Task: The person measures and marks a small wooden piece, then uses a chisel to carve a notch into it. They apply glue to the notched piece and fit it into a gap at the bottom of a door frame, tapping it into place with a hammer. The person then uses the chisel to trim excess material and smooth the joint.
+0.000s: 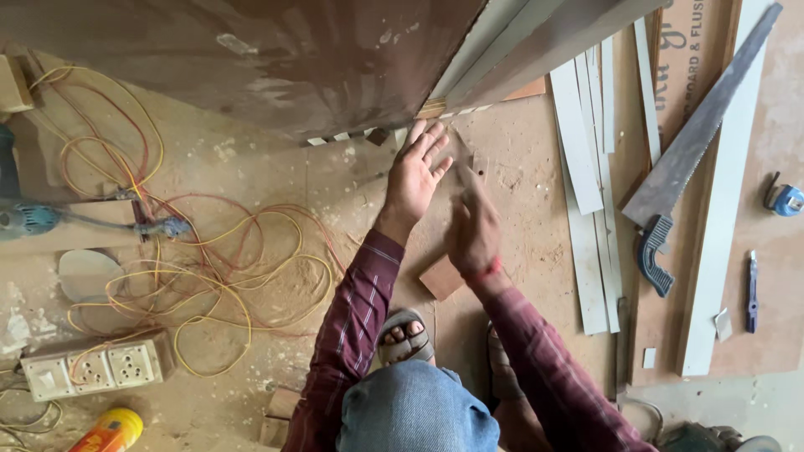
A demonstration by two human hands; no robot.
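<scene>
Pressed flat with spread, open fingers against the lower edge of a big brown board: left hand. Board leaning overhead, its bottom edge meeting the dusty floor just above the fingertips, pale strips of its frame running up to the right. Just beside, motion-blurred: right hand, curled around a thin blurred tool that points up toward the board's edge; exact grip hard to read. Between the wrists, a small wooden block lying on the floor. Below, sandalled feet and a blue-jeaned knee.

To the left, little free room: tangled yellow and red cable, a blue power tool, a white socket box, a yellow can. To the right, a bare patch of floor near the hands, then white laminate strips, a handsaw with dark handle, a brown plywood sheet carrying a blue tape measure and a blue pen-like tool.
</scene>
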